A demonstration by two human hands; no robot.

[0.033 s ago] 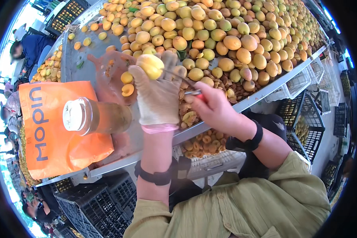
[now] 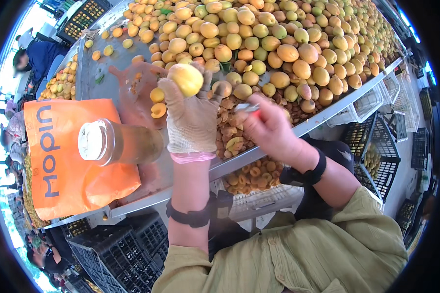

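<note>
My left hand (image 2: 193, 119), in a beige knit glove with a pink cuff beneath, is closed on a yellow apricot (image 2: 186, 79) between thumb and fingers. To its right, my bare right hand (image 2: 274, 128) grips a small red-handled knife (image 2: 248, 107); motion blurs its metal end. The knife is apart from the fruit. Apricot halves (image 2: 157, 110) lie on a reddish-brown sheet (image 2: 132, 97) left of the glove. Below the right hand, brown pits and scraps (image 2: 225, 122) cover the table edge.
A large heap of apricots (image 2: 278, 49) fills the table's far side. On the left, a lidded jar of brownish liquid (image 2: 132, 144) lies on an orange bag (image 2: 73, 180). Black crates (image 2: 117, 249) stand below, and a crate of halves (image 2: 252, 176) sits under the metal edge (image 2: 298, 131).
My right hand has drawn the knife away from the glove, to the right. My left hand has shifted slightly left, its fingers spreading a little while keeping the apricot.
</note>
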